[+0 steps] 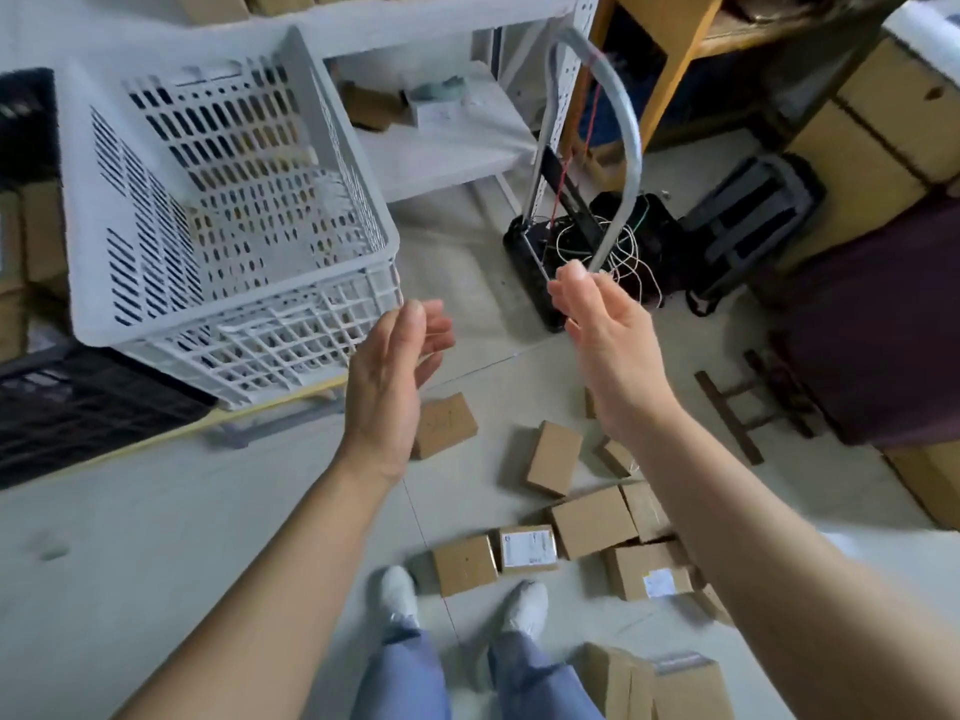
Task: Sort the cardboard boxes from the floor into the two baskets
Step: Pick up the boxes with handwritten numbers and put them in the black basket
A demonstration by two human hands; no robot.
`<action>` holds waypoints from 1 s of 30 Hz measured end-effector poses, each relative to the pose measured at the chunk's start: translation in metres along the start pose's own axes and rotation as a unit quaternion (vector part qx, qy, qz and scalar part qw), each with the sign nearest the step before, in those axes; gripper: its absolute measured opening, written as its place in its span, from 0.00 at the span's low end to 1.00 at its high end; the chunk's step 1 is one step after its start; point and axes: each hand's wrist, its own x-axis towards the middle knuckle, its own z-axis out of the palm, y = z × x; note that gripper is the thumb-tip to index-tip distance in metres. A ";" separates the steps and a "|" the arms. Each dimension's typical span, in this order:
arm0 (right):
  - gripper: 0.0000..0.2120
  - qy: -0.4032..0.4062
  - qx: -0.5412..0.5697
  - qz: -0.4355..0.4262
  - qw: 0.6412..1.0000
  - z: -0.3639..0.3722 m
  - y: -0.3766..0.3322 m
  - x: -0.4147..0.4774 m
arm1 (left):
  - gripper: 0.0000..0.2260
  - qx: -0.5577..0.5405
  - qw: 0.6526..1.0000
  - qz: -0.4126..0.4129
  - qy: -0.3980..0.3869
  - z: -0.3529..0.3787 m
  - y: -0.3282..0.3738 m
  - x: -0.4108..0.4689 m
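Head view: my left hand and right hand hover empty, apart, fingers relaxed; small brown cardboard boxes lie on the floor below, nearer the right.

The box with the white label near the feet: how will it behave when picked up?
The labelled box looks small beside the shoe, so probably light, a one-hand grab. Flat faces and square edges suggest it stays stiff and will not roll. It seems to touch the plain box to its left, which may shift.
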 end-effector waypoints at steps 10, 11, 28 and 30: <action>0.20 -0.048 -0.083 0.097 0.991 0.032 0.164 0.065 | 0.11 0.069 0.987 -0.112 0.089 -0.036 -0.166 0.056; 0.20 -0.050 -0.089 0.100 0.990 0.035 0.178 0.071 | 0.11 0.075 0.985 -0.120 0.094 -0.039 -0.180 0.063; 0.32 -0.100 -0.155 0.216 0.959 0.126 0.555 0.194 | 0.12 0.221 0.926 -0.271 0.144 -0.104 -0.531 0.201; 0.34 -0.115 -0.176 0.225 0.952 0.132 0.592 0.204 | 0.14 0.231 0.910 -0.309 0.152 -0.112 -0.568 0.207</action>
